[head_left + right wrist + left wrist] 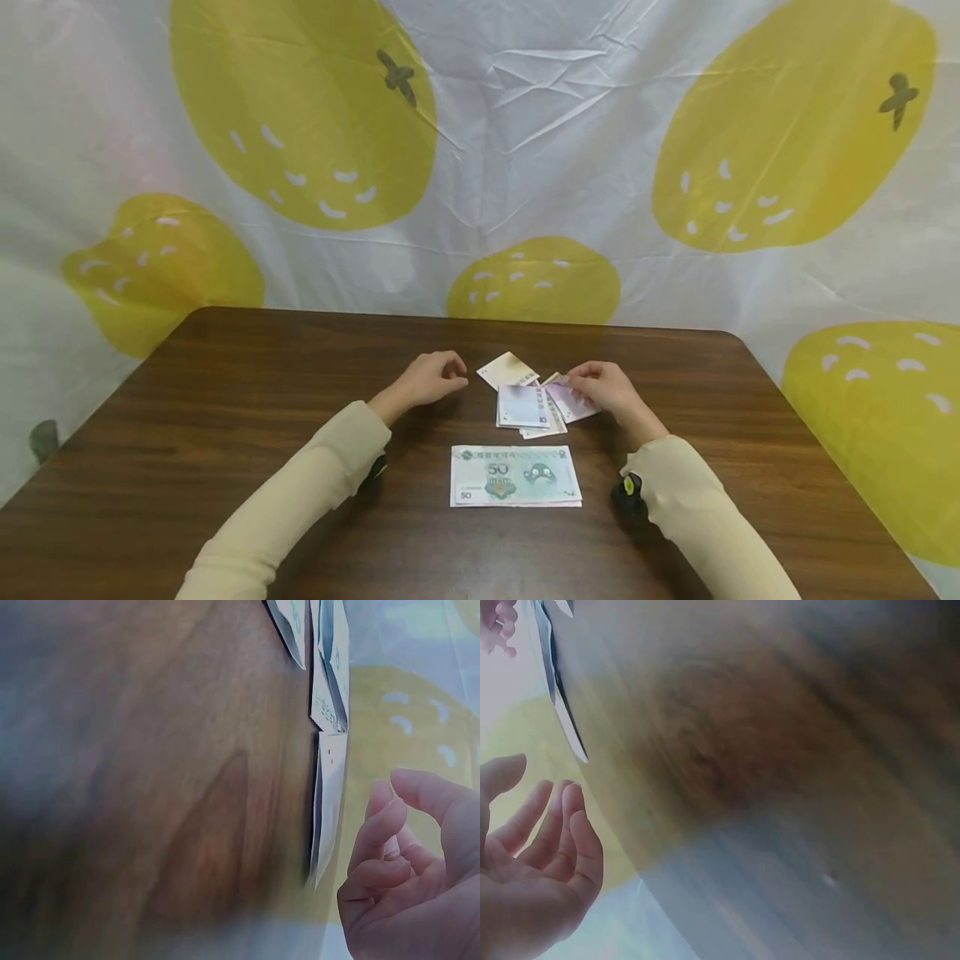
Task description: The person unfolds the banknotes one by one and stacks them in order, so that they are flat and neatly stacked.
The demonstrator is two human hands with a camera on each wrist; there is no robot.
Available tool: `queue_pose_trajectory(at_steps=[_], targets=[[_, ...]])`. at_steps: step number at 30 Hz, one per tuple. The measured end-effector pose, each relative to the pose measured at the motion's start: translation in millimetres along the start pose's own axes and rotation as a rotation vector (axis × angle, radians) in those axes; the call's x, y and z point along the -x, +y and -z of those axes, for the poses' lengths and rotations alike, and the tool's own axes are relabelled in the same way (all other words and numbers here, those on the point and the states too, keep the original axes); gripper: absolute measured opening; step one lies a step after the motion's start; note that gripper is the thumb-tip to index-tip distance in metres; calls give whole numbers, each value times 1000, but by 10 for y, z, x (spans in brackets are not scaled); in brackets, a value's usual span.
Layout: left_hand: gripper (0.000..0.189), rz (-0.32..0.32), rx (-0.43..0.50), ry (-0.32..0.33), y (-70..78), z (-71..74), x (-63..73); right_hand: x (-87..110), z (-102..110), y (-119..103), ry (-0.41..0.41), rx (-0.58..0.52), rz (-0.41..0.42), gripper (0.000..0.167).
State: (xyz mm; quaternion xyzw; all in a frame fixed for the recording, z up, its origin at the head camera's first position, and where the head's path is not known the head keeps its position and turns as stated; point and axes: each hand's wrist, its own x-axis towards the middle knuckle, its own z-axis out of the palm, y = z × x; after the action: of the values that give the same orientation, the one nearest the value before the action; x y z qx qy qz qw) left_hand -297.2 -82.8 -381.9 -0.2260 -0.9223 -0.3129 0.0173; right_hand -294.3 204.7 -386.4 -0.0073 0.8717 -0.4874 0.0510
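Note:
My left hand point(429, 379) hovers left of a loose pile of paper notes, its fingers loosely curled with nothing in them; the left wrist view shows the same hand point(544, 859). My right hand point(606, 388) is over the purplish note point(573, 403) at the pile's right side. In the right wrist view, the thumb and fingertips of that hand point(412, 862) come close together above a note point(330, 802), with no paper visible between them. The pile also has a pale bluish note point(522, 406) on top and a yellowish note point(507, 370) behind.
Nearer the table's front lies a neat stack of green play banknotes point(515, 476), marked 50 with a cartoon face. Everything lies on a dark brown wooden table point(247, 392). Behind its far edge hangs a white cloth point(540, 167) printed with yellow lemons.

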Motion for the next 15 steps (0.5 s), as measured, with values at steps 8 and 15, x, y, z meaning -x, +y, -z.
queue_pose_trajectory(at_steps=[8,15], targets=[[21,151,-63,44,66,-1,-99,-89,-66,5,24,22,12,22],[23,177,-89,40,68,-41,-161,-157,-134,-48,52,30,0,21]])
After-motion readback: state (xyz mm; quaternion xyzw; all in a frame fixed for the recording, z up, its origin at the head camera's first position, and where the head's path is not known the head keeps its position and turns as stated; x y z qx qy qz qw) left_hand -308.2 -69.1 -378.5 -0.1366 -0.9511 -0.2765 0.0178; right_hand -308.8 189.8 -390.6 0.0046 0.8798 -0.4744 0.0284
